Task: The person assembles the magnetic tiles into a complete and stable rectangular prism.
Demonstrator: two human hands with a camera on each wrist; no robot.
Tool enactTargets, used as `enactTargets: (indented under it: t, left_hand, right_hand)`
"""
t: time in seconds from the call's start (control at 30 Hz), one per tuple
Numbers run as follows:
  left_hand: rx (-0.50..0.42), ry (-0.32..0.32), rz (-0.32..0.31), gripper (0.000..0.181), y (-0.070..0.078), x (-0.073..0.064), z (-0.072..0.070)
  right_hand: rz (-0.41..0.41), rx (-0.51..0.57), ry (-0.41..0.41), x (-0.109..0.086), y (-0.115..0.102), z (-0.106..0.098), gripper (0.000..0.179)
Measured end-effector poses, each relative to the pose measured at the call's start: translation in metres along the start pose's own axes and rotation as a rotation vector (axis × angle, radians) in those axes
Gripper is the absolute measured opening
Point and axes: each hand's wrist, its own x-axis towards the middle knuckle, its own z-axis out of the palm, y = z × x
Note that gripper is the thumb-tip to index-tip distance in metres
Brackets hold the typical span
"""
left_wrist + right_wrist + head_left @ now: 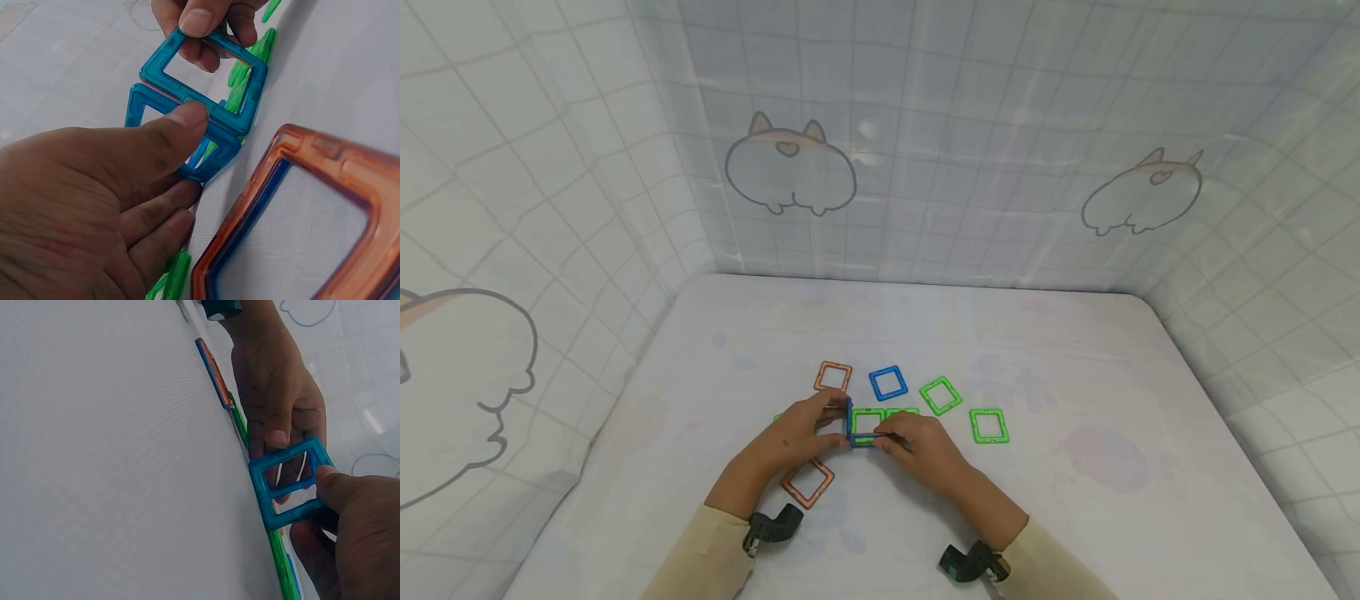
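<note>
Two blue square magnetic tiles stand upright, meeting at a corner beside flat green tiles (868,411). My left hand (797,433) holds the left blue tile (849,421), its thumb on the frame and fingers behind, as the left wrist view shows. My right hand (927,450) pinches the front blue tile (261,497) by its right side between thumb and fingers. That front tile faces the right wrist camera, and the other blue tile shows through its opening. Part of the green tiles is hidden behind my right fingers.
An orange tile (794,496) lies near my left wrist, with blue under it in the left wrist view. Behind the hands lie another orange tile (837,363), a blue tile (876,387) and a tilted green tile (929,402). Another green tile (973,426) lies to the right.
</note>
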Motion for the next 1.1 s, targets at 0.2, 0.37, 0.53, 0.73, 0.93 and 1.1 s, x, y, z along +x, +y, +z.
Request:
enactTargets:
  t: [0.2, 0.37, 0.53, 0.73, 0.93, 1.1]
  left_hand:
    - [0.012, 0.008, -0.004, 0.072, 0.000, 0.000, 0.000]
    - [0.001, 0.005, -0.015, 0.073, 0.000, -0.001, 0.000]
    - [0.006, 0.002, -0.006, 0.076, 0.000, -0.001, -0.002]
    - [0.019, -0.001, -0.002, 0.080, 0.003, 0.000, -0.001]
    - [0.043, 0.004, -0.010, 0.084, 0.001, 0.001, 0.002]
    - [0.055, 0.017, -0.025, 0.084, 0.002, -0.001, 0.002]
  right_hand:
    - [-0.003, 0.043, 0.014, -0.001, 0.001, 0.001, 0.016]
    - [0.005, 0.064, 0.020, -0.002, 0.000, 0.001, 0.018]
    - [0.016, 0.049, 0.022, -0.003, 0.001, 0.000, 0.020]
    - [0.076, 0.050, -0.027, -0.005, -0.001, -0.010, 0.021]
    - [0.146, 0.026, -0.065, -0.011, 0.004, -0.023, 0.021]
    - [0.199, -0.053, -0.048, -0.019, 0.012, -0.036, 0.017]
